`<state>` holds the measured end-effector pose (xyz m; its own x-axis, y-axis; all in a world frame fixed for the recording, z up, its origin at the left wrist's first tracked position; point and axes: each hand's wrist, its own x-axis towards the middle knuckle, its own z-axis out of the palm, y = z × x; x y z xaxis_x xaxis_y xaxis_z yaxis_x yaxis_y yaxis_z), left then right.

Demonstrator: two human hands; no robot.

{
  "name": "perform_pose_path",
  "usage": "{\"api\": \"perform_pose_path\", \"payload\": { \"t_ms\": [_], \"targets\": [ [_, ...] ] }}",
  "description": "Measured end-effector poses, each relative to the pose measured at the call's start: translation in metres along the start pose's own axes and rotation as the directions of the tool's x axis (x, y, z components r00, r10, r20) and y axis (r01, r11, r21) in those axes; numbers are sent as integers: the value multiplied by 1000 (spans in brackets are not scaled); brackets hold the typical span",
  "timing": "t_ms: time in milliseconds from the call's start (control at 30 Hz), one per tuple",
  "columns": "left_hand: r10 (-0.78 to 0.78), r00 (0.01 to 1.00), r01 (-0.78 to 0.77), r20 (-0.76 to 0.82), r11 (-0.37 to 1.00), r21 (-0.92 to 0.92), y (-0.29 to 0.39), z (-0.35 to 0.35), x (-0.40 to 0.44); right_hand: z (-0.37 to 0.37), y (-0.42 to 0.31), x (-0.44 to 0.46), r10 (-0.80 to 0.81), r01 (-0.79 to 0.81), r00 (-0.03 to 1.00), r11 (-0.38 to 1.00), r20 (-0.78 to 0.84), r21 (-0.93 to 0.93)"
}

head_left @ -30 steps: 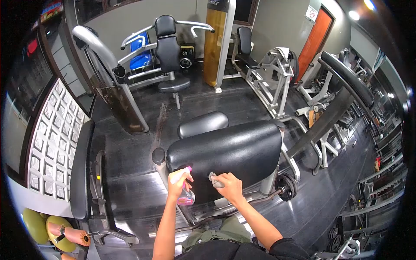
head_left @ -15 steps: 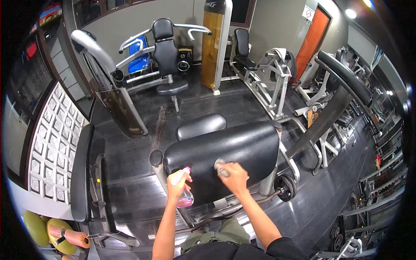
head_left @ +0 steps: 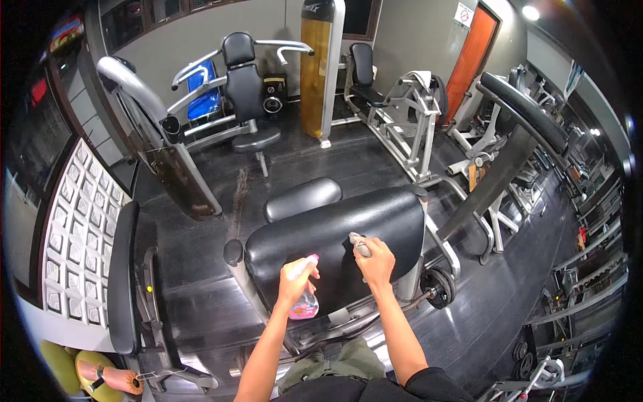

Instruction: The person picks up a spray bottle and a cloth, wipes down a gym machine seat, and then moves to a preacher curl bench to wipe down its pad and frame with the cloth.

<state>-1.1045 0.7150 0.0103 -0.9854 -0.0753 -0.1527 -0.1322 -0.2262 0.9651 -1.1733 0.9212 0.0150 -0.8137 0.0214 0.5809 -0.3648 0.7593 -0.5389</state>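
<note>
In front of me a broad black padded arm rest (head_left: 321, 234) slopes on a silver-framed bench. My left hand (head_left: 295, 281) is closed round the neck of a spray bottle (head_left: 305, 307) with a pink top and pink liquid, held over the pad's lower left part. A greyish cloth (head_left: 362, 247) is bunched in the fingers of my right hand (head_left: 376, 263), at the pad's right half. The cloth appears to touch the pad; the fingers partly cover it.
A small black seat pad (head_left: 303, 198) lies beyond the arm rest. Below it runs a curved bar with a weight plate (head_left: 439, 288) on the right. A shoulder press machine (head_left: 246, 94) stands behind, and a long black bench pad (head_left: 122, 281) is at left.
My right hand has moved the cloth up and to the right over the pad. My left hand has shifted right with the bottle. The whole view has shifted slightly.
</note>
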Motion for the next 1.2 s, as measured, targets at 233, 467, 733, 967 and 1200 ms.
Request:
{"api": "perform_pose_path", "payload": {
  "t_ms": [233,467,733,967,1200],
  "targets": [
    [-2,1000,1,-22,1000,-21,-4,-1,5,-14,-8,-55,-202,199,925,979,321,45],
    [-2,1000,2,-6,1000,20,-2,-2,4,-25,20,-14,-83,84,993,996,79,-14],
    [3,999,-2,-36,1000,13,-6,1,4,-10,-5,-29,-120,112,973,992,197,51],
    [6,999,-5,-53,1000,18,-2,3,2,-24,18,-41,-161,163,966,987,203,6],
    [68,993,-52,-98,986,157,-7,8,3,-12,35,7,48,-49,999,998,-24,-26]
  ]
}}
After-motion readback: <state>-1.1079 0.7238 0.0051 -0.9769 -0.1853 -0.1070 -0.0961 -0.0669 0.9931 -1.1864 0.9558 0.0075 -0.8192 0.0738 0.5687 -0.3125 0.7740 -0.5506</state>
